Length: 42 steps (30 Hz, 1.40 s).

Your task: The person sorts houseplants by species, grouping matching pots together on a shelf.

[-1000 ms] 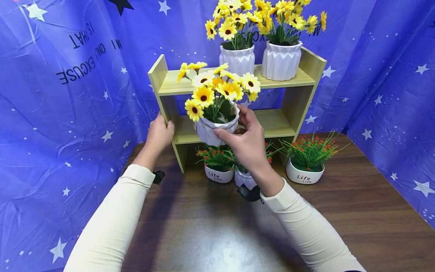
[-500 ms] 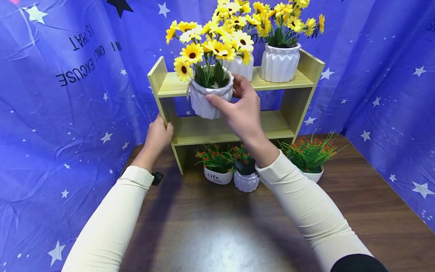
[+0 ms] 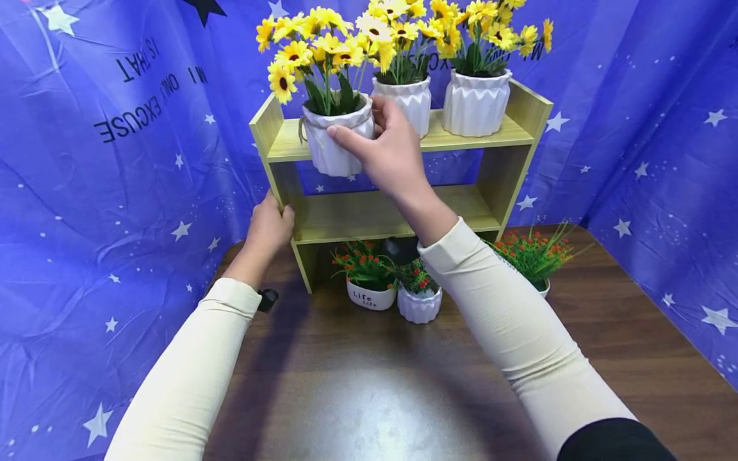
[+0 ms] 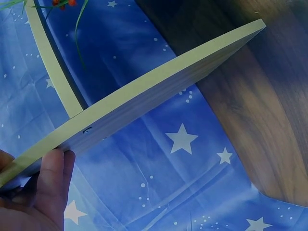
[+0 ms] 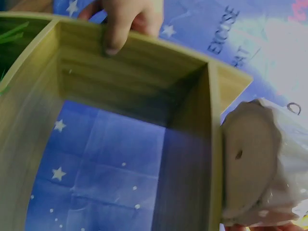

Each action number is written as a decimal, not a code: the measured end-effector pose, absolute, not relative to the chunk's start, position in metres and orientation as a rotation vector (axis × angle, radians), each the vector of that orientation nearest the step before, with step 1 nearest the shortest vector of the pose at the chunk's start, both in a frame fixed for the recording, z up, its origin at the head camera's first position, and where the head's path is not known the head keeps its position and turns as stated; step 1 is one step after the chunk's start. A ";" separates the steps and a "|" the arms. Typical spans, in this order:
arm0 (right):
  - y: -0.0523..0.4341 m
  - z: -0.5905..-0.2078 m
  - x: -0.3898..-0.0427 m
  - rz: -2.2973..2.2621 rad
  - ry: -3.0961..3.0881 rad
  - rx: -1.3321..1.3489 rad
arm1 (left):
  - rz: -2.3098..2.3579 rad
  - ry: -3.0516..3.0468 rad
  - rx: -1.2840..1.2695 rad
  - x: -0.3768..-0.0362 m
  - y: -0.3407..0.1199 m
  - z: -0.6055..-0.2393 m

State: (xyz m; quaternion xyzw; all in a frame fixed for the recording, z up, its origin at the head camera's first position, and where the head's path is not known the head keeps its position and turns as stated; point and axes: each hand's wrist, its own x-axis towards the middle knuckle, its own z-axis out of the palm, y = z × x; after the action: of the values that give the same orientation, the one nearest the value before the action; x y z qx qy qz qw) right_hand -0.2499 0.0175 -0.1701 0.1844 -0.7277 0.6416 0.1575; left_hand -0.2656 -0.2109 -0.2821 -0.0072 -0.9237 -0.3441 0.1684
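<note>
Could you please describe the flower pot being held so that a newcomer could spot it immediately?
Find the wooden shelf against the blue starry cloth. Three white ribbed pots of yellow flowers sit at its top board. The held pot is the leftmost, gripped by the right hand, its base still off the board's front edge.

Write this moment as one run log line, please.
right hand: holds sunflower pot at top shelf edge | left hand: grips shelf side panel

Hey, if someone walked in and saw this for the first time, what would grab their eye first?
Probably the right hand holding a white pot of yellow sunflowers at the left end of the wooden shelf's top tier, its base not yet set down. Two matching sunflower pots stand beside it on that tier, and the left hand grips the shelf's left side panel, all against a blue star-printed backdrop.
</note>
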 end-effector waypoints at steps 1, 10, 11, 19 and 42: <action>0.017 -0.167 -0.252 1.827 -2.116 0.510 | -0.979 -2.624 -0.024 -0.266 -0.211 -0.281; 0.007 -0.159 -0.271 1.633 -2.238 0.498 | -0.967 -2.594 -0.046 -0.266 -0.210 -0.281; 0.006 -0.160 -0.272 1.596 -2.263 0.493 | -0.965 -2.596 -0.045 -0.266 -0.210 -0.283; -0.007 -0.162 -0.283 1.361 -2.345 0.451 | -0.949 -2.595 -0.047 -0.266 -0.211 -0.289; -0.025 -0.151 -0.301 1.236 -2.515 0.330 | -0.968 -2.619 -0.042 -0.267 -0.211 -0.284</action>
State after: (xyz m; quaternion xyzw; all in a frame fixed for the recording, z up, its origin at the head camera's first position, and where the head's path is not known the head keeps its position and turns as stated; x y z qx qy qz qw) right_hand -0.3014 -0.0253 -0.1511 0.1155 -0.8800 0.4323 0.1591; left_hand -0.2667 -0.2112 -0.2843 -0.0150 -0.9236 -0.3415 0.1736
